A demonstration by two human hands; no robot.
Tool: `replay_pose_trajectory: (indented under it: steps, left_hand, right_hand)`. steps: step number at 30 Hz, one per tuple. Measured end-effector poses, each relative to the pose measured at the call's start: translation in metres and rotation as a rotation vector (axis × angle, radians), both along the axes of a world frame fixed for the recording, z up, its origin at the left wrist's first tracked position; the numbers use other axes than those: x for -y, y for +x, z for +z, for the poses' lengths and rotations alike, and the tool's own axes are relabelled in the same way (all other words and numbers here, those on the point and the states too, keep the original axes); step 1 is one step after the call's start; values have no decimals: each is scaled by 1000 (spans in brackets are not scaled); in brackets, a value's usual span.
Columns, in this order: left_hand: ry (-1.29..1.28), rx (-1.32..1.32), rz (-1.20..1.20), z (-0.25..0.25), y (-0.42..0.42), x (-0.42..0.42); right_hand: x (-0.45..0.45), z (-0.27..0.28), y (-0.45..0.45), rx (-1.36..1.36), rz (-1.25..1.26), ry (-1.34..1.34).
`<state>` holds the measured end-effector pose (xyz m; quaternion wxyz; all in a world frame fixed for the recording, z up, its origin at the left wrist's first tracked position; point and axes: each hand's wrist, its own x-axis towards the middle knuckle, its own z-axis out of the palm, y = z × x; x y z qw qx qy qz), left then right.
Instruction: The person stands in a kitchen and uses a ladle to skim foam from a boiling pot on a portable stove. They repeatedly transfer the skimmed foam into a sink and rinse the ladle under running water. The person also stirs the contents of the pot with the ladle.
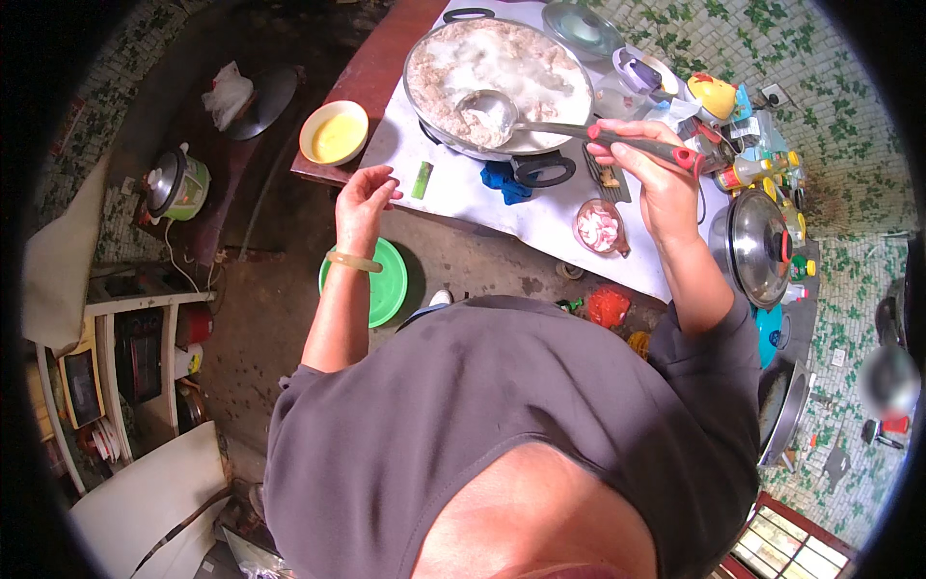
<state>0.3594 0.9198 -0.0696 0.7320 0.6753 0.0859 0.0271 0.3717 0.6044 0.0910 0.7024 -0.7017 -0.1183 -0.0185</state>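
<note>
My right hand (647, 159) grips the black and red handle of a metal ladle (488, 114). The ladle's bowl rests in a wide pan (535, 58) of pale, foamy food. My left hand (367, 195) holds nothing, its fingers loosely bent beside the table's edge. Close to it lies a piece of green vegetable (422, 180). A bowl of yellow liquid (334, 134) stands to the left of the pan. A blue cloth (506, 182) lies by the pan's black handle. A small brown dish holds pale pink and white pieces (598, 226).
A lidded metal pot (759, 250) and several bottles (745, 174) stand at the right. A glass lid (582, 29) lies behind the pan. Below my left hand a green basin (391, 282) sits on the floor. A green rice cooker (181, 184) stands at the far left.
</note>
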Motion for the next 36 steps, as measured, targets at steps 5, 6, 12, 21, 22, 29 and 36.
replay_pose_trajectory:
  steps: [5, 6, 12, 21, 22, 29, 36]
  left_hand:
    - [-35, 23, -7, 0, 6, -5]
    - [-45, 30, -3, 0, 8, -6]
    - [-26, -1, -7, -1, 10, -14]
    - [-8, -1, 0, -2, 18, -23]
    - [-11, -1, 0, -3, 19, -24]
    - [-6, -20, 7, -4, 22, -32]
    - [-2, -31, 16, -4, 26, -40]
  right_hand:
    - [-11, 6, 15, -63, -49, 52]
    - [-13, 6, 18, -63, -53, 74]
    - [-21, 5, 36, -107, -54, 84]
    - [-35, -3, 61, -103, -80, 187]
    - [-38, -4, 64, -99, -87, 218]
    - [-47, -10, 85, -124, -120, 251]
    - [-54, -20, 106, -108, -152, 276]
